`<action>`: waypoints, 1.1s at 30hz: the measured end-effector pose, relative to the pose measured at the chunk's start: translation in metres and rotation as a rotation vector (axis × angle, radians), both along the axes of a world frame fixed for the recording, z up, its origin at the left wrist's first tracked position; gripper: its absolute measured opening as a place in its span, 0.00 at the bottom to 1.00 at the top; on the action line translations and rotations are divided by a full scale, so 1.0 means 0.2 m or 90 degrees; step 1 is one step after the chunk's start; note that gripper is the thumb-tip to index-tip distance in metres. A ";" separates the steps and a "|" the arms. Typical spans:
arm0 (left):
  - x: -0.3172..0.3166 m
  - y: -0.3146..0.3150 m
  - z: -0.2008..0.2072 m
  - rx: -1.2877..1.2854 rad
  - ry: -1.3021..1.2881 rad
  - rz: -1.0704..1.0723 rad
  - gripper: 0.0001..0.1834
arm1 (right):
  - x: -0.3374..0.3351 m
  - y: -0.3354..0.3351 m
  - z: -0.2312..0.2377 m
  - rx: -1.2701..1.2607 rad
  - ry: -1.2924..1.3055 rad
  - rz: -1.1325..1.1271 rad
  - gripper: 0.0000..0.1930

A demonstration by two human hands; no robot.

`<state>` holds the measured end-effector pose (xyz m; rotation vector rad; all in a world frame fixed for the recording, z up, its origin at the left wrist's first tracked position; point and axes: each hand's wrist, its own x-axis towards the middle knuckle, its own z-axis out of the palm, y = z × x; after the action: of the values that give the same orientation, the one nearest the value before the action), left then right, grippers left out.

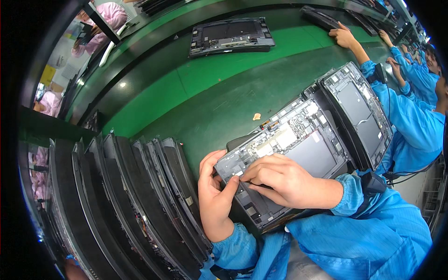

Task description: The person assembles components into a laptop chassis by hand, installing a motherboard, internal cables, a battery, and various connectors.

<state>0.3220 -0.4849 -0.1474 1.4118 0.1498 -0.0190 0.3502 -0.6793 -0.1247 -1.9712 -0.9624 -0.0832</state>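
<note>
In front of me lies an opened laptop body (322,140), tilted on the bench, with a circuit board and dark flat panels showing. My left hand (215,191) grips its left corner, fingers wrapped round the edge and thumb on the top. My right hand (284,179) is bent over the same corner, its fingertips pinched together close to my left thumb. Whatever those fingertips hold, if anything, is too small to make out. A second opened laptop body (357,109) stands just beyond on the right, its near edge beside the first.
At left, several dark laptop bodies stand on edge in a row (135,200). Another opened body (231,37) lies on the green belt (154,100). A small tan scrap (256,116) rests on the bench. At right, a co-worker's hand (343,36) touches a dark device (319,18).
</note>
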 end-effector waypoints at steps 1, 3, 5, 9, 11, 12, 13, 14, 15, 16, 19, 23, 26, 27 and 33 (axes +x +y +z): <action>0.00 0.00 0.00 0.003 0.002 0.002 0.30 | 0.00 0.00 0.00 0.000 0.002 0.002 0.10; 0.00 0.00 0.00 0.006 0.004 0.003 0.30 | 0.00 0.00 0.00 0.001 0.005 0.004 0.10; 0.00 0.00 0.00 0.008 0.001 0.000 0.31 | 0.00 0.00 0.00 -0.031 -0.014 0.001 0.11; 0.00 0.00 0.00 0.005 0.002 0.003 0.31 | -0.01 0.00 -0.01 -0.050 -0.064 0.013 0.10; 0.00 0.00 0.00 0.010 0.002 0.008 0.31 | -0.02 0.00 0.00 -0.076 -0.172 0.020 0.09; 0.00 0.00 -0.01 0.009 0.002 0.008 0.31 | -0.03 0.00 0.00 -0.077 -0.173 0.020 0.09; 0.00 0.00 -0.01 0.012 -0.004 0.003 0.31 | -0.04 -0.01 0.00 -0.108 -0.219 0.036 0.08; 0.00 0.00 -0.01 0.015 -0.010 -0.001 0.31 | -0.06 -0.02 0.00 -0.139 -0.266 0.053 0.08; 0.00 0.00 -0.01 0.014 -0.010 0.001 0.31 | -0.08 -0.03 0.00 -0.140 -0.266 0.055 0.08; 0.00 0.00 0.00 0.015 -0.006 0.002 0.30 | -0.11 -0.04 0.01 -0.153 -0.282 0.065 0.08; 0.00 0.00 0.00 0.015 0.000 0.001 0.30 | -0.19 -0.08 0.02 -0.172 -0.295 0.082 0.08; 0.00 0.00 0.01 0.015 0.010 0.006 0.30 | -0.24 -0.11 0.02 -0.177 -0.290 0.097 0.08; 0.00 0.00 0.00 0.013 0.002 0.008 0.30 | -0.25 -0.12 0.02 -0.173 -0.273 0.103 0.07; 0.00 0.00 0.00 0.011 0.002 0.008 0.30 | -0.24 -0.12 0.01 -0.162 -0.265 0.099 0.06; 0.00 0.01 -0.01 0.019 -0.009 0.001 0.30 | -0.21 -0.12 0.03 -0.157 -0.218 0.131 0.07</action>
<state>0.3222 -0.4838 -0.1496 1.4415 0.1395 -0.0048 0.3091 -0.7036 -0.1189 -2.1091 -1.4530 -0.1986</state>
